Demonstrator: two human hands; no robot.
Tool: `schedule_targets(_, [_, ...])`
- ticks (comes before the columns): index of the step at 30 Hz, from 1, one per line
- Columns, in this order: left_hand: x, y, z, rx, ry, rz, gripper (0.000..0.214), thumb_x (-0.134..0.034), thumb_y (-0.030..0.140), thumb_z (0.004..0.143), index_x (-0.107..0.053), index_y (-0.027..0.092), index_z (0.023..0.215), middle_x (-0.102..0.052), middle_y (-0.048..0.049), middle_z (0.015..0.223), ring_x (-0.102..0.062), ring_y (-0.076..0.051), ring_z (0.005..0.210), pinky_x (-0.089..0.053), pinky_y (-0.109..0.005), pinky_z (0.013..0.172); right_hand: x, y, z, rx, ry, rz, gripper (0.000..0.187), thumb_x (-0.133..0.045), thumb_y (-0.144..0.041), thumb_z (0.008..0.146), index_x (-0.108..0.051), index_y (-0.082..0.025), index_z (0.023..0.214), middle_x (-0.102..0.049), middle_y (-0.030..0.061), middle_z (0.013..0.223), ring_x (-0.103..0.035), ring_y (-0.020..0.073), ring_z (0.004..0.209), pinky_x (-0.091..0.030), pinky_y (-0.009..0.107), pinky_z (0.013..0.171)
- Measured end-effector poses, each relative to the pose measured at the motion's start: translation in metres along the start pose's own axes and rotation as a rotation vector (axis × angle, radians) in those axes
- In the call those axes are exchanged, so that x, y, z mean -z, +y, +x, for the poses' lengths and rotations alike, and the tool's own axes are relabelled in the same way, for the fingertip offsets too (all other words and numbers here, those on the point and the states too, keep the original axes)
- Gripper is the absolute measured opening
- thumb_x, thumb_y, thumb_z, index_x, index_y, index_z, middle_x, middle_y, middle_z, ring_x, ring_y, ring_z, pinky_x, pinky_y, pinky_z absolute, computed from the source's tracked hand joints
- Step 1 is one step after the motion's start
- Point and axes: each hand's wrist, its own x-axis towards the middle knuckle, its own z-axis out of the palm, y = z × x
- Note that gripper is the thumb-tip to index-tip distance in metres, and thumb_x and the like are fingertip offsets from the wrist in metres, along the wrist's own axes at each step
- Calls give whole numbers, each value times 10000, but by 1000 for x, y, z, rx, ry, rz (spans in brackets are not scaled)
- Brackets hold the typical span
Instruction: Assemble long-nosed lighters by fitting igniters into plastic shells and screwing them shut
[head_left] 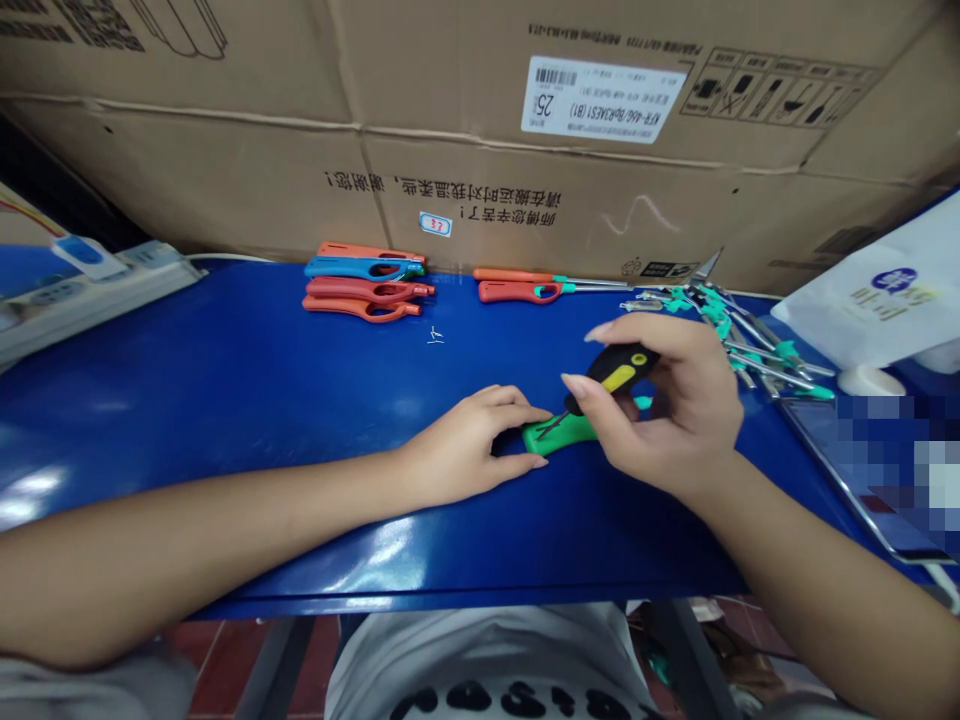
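My left hand point(469, 445) rests on the blue table point(247, 400), its fingers pinched round the end of a green plastic lighter body point(559, 433) that lies flat. In my right hand point(667, 405) I grip a screwdriver point(611, 375) with a black and yellow handle. Its thin tip points down and left onto the green body, close to my left fingertips.
Several orange, red and blue lighters point(364, 283) lie at the back, with two more point(521, 287) to their right. A pile of metal rods with green parts point(739, 335) sits at the right, beside a white bag point(885, 290). A cardboard box point(480, 120) walls the back; a power strip point(90, 285) lies left.
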Motion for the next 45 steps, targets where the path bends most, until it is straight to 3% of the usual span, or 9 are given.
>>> schedule_targets(3, [0,0,0,-1,2,-6,374,-739,288,900,-678,181,1253,-663,-70,1066,-635,-216,1026,-522,-375,965,2,4,-1,68,32,-127,430,-763,-253,856,-641,-314,1264,-751,27,958,-656,194,630,-561,325,517])
schedule_targets(8, [0,2,0,6,0,-22,336,-737,296,902,-688,190,1217,-666,-62,1062,-635,-211,1028,-522,-372,969,5,4,-2,-91,-139,147,455,-427,-252,1037,-483,-303,1486,-691,80,1298,-705,194,741,-613,364,600])
schedule_targets(14, [1,2,1,-6,-7,-13,328,-735,273,902,-685,182,1213,-662,-71,1085,-634,-216,1045,-511,-369,985,8,3,1,101,6,-104,425,-713,-315,910,-643,-350,1327,-762,46,998,-675,206,682,-568,337,521])
schedule_targets(20, [2,4,1,-41,2,12,291,-750,229,879,-687,171,1157,-694,-71,1121,-640,-216,1060,-496,-354,993,7,-1,2,-81,-137,217,428,-459,-238,1027,-568,-316,1433,-737,68,1169,-676,182,692,-590,367,578])
schedule_targets(26, [2,6,1,-96,-26,8,394,-723,176,883,-642,166,1268,-719,-84,1238,-647,-225,1122,-483,-369,1019,7,7,9,130,56,31,186,-770,-281,853,-721,-311,1030,-687,4,721,-596,200,601,-494,351,506])
schedule_targets(32, [2,5,1,-74,-18,2,364,-719,200,900,-655,170,1258,-735,-89,1195,-652,-220,1040,-505,-382,968,11,2,5,-111,-198,264,424,-417,-222,1034,-531,-244,1441,-720,93,1173,-647,146,647,-539,311,542])
schedule_targets(38, [2,5,1,-72,-45,-19,354,-714,203,915,-658,190,1264,-728,-70,1235,-646,-213,1061,-483,-382,1002,11,-3,6,172,22,-148,242,-769,-294,866,-692,-267,1094,-675,-14,702,-589,157,570,-473,281,480])
schedule_targets(42, [3,5,1,-58,-41,-14,345,-729,202,904,-669,177,1242,-739,-69,1188,-628,-214,1017,-495,-369,959,8,-6,4,71,-67,38,375,-425,-271,1040,-603,-224,1367,-752,79,1033,-697,190,786,-565,329,625])
schedule_targets(45, [2,5,1,-56,-35,-9,332,-736,203,896,-681,182,1222,-738,-73,1177,-633,-221,1028,-496,-371,959,6,-9,5,-18,-137,147,389,-468,-232,1017,-578,-241,1390,-747,83,1110,-708,195,809,-581,340,638])
